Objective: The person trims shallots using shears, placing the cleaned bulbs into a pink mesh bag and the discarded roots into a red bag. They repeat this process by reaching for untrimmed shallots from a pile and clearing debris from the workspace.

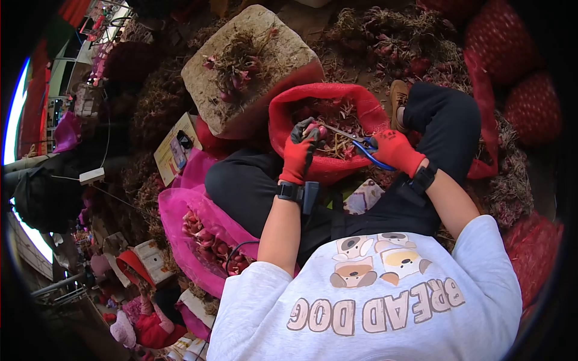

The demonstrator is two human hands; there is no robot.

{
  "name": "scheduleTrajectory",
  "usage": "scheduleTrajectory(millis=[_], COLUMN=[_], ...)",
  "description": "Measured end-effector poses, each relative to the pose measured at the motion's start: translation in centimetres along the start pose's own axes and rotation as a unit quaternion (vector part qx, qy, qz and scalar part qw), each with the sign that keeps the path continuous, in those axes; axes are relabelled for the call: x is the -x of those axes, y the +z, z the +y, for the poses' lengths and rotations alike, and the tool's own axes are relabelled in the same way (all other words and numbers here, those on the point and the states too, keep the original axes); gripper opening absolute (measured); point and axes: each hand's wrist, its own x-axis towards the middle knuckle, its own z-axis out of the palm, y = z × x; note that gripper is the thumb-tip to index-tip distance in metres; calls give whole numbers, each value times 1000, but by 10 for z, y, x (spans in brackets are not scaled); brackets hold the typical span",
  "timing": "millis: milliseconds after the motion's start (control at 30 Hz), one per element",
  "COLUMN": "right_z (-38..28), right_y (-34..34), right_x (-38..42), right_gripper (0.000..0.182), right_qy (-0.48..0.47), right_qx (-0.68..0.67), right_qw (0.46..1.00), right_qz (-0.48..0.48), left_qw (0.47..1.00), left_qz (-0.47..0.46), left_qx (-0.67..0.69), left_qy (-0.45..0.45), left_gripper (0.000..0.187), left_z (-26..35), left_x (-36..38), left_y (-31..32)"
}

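My left hand (301, 150), in a red and black glove, is closed around a small bunch of shallots (316, 130). Blue-handled scissors (366, 147) are gripped in my gloved right hand (394, 151), their blades pointing left toward the bunch. Both hands are over a red mesh sack (289, 99) with its rim rolled open, standing between my legs. Dry stalk trimmings (355, 117) lie inside it. Behind the sack, more shallots with dried tops (238, 75) rest on a pale, worn block (205, 66).
A pink mesh bag (174, 210) of trimmed shallots lies by my left knee. Heaped shallots with dry tops (403, 45) cover the ground at the back. Full red sacks (503, 39) stand at right. Another person (150, 328) in red sits at lower left.
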Motion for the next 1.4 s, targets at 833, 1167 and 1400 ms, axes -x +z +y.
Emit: scheduleTrajectory(millis=[833, 1167, 1400], right_z=[13, 1, -7], right_y=[11, 13, 17], right_x=[-17, -37, -45], right_gripper=[56, 20, 22], right_qy=[45, 25, -96], right_qx=[-177, -693, -589], right_qw=[982, 716, 802], right_qz=[-57, -76, 32], left_qw=[998, 971, 968], left_qz=[-31, -124, -207], left_qx=[-42, -120, -140], left_qy=[18, 164, 1], left_gripper=[27, 44, 54], left_z=[0, -13, -1], left_x=[4, 12, 13], left_y=[7, 44, 22])
